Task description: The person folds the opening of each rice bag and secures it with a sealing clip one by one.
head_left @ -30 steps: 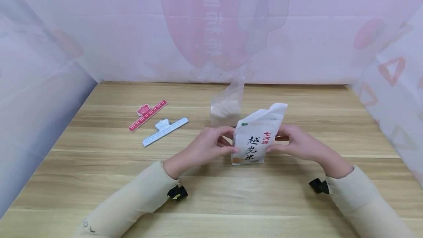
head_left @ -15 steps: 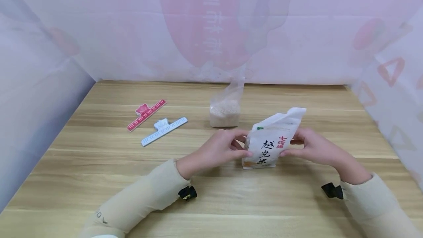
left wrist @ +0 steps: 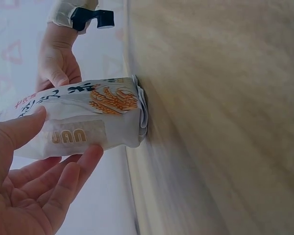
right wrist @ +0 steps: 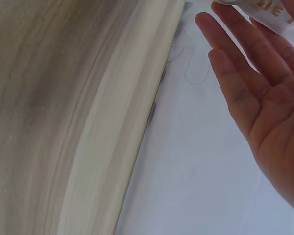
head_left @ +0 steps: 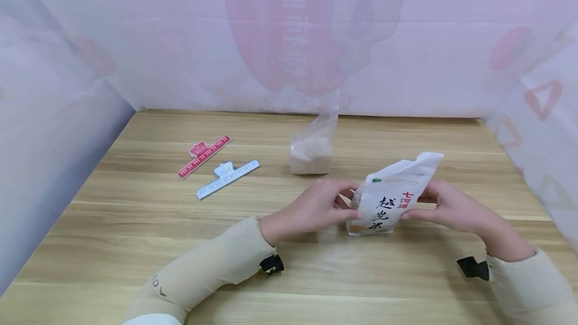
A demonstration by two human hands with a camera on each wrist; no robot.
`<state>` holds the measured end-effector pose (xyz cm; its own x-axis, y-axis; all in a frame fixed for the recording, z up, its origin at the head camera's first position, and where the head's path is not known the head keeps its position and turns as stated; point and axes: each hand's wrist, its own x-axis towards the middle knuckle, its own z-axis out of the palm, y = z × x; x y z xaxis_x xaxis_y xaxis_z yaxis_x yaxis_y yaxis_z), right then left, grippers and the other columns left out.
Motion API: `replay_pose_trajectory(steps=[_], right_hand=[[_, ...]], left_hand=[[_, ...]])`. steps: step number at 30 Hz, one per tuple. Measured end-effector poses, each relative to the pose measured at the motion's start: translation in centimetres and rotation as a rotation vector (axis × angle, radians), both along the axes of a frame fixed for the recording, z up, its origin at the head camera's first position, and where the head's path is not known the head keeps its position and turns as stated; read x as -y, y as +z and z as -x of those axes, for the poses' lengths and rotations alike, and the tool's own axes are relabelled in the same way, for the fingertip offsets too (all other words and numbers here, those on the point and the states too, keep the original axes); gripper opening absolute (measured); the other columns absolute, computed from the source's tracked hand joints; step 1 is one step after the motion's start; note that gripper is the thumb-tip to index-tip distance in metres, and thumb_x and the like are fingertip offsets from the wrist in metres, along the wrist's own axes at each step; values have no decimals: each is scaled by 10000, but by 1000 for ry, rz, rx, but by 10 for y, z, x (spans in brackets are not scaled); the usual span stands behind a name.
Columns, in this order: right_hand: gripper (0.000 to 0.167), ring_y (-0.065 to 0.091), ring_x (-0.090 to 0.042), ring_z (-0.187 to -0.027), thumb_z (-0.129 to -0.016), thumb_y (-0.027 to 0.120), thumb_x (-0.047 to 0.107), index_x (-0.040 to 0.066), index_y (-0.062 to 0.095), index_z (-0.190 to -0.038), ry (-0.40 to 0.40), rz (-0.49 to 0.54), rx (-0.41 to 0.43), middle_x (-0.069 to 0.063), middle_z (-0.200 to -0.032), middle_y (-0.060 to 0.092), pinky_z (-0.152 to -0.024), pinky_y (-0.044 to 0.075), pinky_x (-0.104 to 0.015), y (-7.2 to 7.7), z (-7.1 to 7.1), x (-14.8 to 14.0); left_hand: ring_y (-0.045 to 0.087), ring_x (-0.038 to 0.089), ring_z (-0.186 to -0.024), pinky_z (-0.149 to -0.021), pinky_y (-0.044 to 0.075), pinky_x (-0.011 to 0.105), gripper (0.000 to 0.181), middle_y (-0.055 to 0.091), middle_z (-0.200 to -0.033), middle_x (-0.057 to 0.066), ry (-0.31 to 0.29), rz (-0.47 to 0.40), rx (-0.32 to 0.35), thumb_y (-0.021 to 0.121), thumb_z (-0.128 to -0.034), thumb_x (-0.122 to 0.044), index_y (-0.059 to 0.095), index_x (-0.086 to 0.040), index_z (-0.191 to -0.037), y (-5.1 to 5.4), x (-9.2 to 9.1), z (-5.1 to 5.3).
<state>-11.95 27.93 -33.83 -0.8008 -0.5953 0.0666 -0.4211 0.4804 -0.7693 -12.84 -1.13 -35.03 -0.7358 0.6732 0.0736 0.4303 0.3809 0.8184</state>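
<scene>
A white paper rice bag (head_left: 384, 204) with black and red characters stands on the wooden table, its folded top leaning right in the head view. My left hand (head_left: 316, 208) grips its left side, thumb on the front and fingers behind. On the right side, my right hand (head_left: 456, 213) holds it the same way. The left wrist view shows the bag (left wrist: 78, 112) between my left thumb and fingers, its base near the tabletop. Only a corner of the bag (right wrist: 269, 12) appears in the right wrist view, above my right hand's (right wrist: 269, 83) extended fingers.
Behind the bag, a clear plastic bag of rice (head_left: 310, 154) stands upright. To the left lie a red clip (head_left: 204, 157) and a light blue clip (head_left: 228, 179). Printed cloth walls (head_left: 180, 64) surround the wooden table (head_left: 135, 239) at the back and sides.
Both hands have moved right and slightly nearer with the white bag between them. The clear bag and both clips have stayed in place on the table.
</scene>
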Motion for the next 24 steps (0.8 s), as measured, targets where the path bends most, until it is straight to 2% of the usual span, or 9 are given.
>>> replay_pose_trajectory(steps=[5, 8, 10, 12, 15, 17, 20, 24], right_hand=[[407, 633, 68, -1026, -779, 806, -8, 47, 645, -1149, -42, 7, -9, 190, -1064, 690, -885, 491, -87, 4, 2, -5], [448, 625, 72, -1035, -765, 782, -82, 92, 651, -1157, -33, 75, -37, 191, -1083, 683, -895, 478, -75, 12, 5, -7], [504, 633, 50, -1047, -779, 731, -144, 105, 637, -1207, 19, 164, -39, 170, -1166, 677, -895, 486, -90, 20, 8, -7], [524, 646, -3, -1087, -804, 669, -194, 73, 620, -1252, 108, 276, -39, 113, -1273, 658, -905, 506, -122, 30, 11, -5], [534, 642, -116, -1175, -862, 571, -219, -66, 506, -1370, 262, 437, -13, -38, -1410, 596, -930, 533, -195, 45, 18, 0], [509, 626, -177, -1220, -888, 535, -214, -142, 444, -1383, 325, 497, -18, -132, -1408, 586, -934, 543, -225, 55, 21, 4], [470, 626, -217, -1223, -889, 516, -226, -196, 436, -1352, 320, 516, -47, -201, -1340, 617, -901, 559, -233, 68, 23, 10], [395, 671, -178, -1135, -866, 527, -244, -161, 559, -1251, 179, 423, -100, -178, -1233, 681, -846, 564, -202, 82, 21, 17]], left_hand=[[706, 58, -900, -800, 546, 139, 430, 737, -1112, 30, -6, 30, 12, 774, -871, -245, 643, -110, -1257, 3, 1, 1], [690, 85, -1001, -883, 551, 214, 482, 721, -1169, -10, 7, 56, -14, 756, -881, -331, 620, -143, -1303, 8, 4, 2], [672, 108, -1065, -917, 545, 258, 520, 711, -1196, -16, 25, 58, -54, 740, -889, -378, 601, -146, -1333, 14, 5, 2], [656, 124, -1085, -908, 545, 283, 527, 710, -1184, -7, 52, 38, -104, 734, -893, -390, 601, -135, -1335, 22, 5, 2], [649, 128, -1051, -845, 549, 260, 458, 717, -1132, 11, 92, -41, -145, 742, -898, -340, 634, -114, -1281, 36, 4, 3], [647, 130, -1023, -803, 548, 234, 385, 717, -1114, 17, 109, -103, -147, 744, -902, -290, 656, -105, -1228, 45, 2, 4], [651, 132, -1003, -766, 543, 199, 304, 713, -1138, 18, 113, -172, -140, 740, -907, -237, 671, -97, -1168, 56, -4, 7], [645, 84, -937, -739, 539, 163, 244, 712, -1103, 13, 96, -205, -153, 730, -916, -221, 688, -96, -1122, 67, -13, 11]])
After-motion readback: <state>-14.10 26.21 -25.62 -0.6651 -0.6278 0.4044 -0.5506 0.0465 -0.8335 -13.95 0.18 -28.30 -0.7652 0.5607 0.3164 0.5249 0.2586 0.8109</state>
